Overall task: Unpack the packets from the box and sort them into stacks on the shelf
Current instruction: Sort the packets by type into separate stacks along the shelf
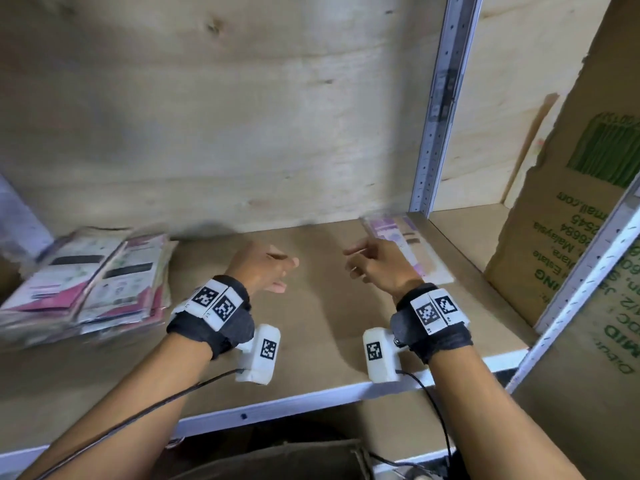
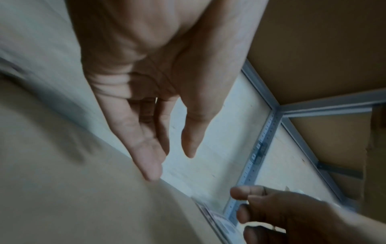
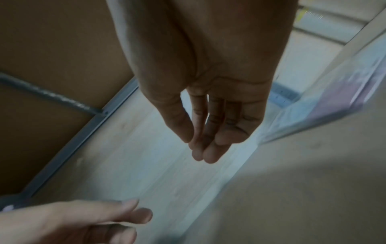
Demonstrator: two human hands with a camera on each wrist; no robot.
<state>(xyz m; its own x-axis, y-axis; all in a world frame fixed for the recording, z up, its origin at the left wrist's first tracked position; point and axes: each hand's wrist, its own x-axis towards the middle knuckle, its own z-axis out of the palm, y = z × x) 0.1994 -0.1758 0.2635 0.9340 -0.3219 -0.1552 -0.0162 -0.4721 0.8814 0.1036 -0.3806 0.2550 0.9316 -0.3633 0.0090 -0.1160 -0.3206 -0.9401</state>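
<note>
Both hands hover empty over the middle of the brown shelf board [image 1: 318, 327]. My left hand [image 1: 273, 271] is open, fingers relaxed, and the left wrist view shows its palm [image 2: 146, 99] bare. My right hand [image 1: 360, 265] is open too, its fingers [image 3: 208, 148] straight and together, holding nothing. A stack of pink-and-white packets [image 1: 86, 285] lies at the shelf's left end. A flat stack of purple-and-white packets [image 1: 405, 244] lies at the back right, just beyond the right hand; its edge shows in the right wrist view [image 3: 334, 102]. The picture is motion-blurred.
A grey perforated upright [image 1: 440, 109] stands at the back right against the plywood back wall [image 1: 207, 116]. A large brown cardboard box with green print [image 1: 581, 216] fills the neighbouring bay at right. The white shelf front rail [image 1: 311, 400] runs below my wrists.
</note>
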